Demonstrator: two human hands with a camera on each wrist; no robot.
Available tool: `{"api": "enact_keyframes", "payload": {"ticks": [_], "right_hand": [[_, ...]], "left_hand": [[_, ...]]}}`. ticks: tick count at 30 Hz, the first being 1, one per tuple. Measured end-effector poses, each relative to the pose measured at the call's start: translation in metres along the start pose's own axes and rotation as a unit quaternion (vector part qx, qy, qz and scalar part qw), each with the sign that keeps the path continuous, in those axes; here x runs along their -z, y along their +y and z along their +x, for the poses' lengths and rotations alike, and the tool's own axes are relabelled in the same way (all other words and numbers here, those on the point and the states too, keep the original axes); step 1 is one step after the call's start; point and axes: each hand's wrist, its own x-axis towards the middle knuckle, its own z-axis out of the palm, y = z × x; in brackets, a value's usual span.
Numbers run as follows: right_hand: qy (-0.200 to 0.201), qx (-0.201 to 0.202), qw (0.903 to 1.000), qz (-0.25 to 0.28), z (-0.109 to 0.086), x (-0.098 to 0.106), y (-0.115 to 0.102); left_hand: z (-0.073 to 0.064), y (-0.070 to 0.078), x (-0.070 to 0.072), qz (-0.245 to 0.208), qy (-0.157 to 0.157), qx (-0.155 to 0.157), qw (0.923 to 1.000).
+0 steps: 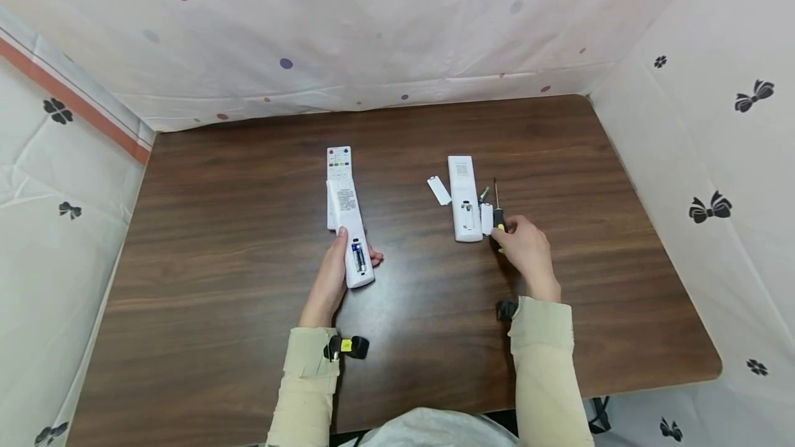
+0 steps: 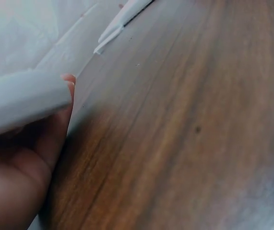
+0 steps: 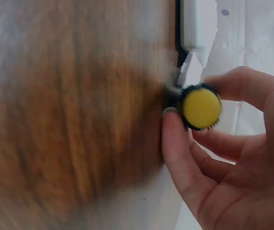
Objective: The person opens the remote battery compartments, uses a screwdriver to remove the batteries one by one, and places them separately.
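Note:
My left hand (image 1: 326,285) grips a white remote control (image 1: 348,209), its back facing up. Batteries (image 1: 358,256) show in its uncovered compartment near the lower end. Its upper end overlaps a second white remote (image 1: 339,163), which lies with its buttons up. My right hand (image 1: 529,252) pinches a screwdriver (image 1: 499,218) by its black and yellow handle, the shaft pointing away from me. In the right wrist view, the yellow handle end (image 3: 201,108) sits between thumb and fingers. A white battery cover (image 1: 487,219) lies just left of the screwdriver.
A third white remote (image 1: 461,185) lies back up, its battery compartment uncovered. Another loose white cover (image 1: 439,190) lies to its left. Small dark green batteries (image 1: 484,194) lie to its right. Patterned cloth (image 1: 348,26) hangs behind the brown wooden table (image 1: 217,247) and at its sides.

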Motion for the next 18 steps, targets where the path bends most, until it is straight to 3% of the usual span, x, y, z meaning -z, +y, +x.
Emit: {"api": "enact_keyframes", "payload": {"ticks": [6,9,18], "right_hand": [[0.003,-0.024,0.9992,0.033,-0.002,0.002,0.002],[0.006,-0.014,0.9989,0.045,-0.004,0.002,0.000],[0.032,0.034,0.9958,0.079,-0.012,-0.009,-0.024]], "left_hand": [[-0.002,-0.002,-0.004,0.034,0.040,0.008,0.9986],[-0.002,-0.003,-0.005,0.039,0.056,0.006,0.9976],[0.000,-0.005,-0.006,0.032,0.068,-0.010,0.9971]]}}
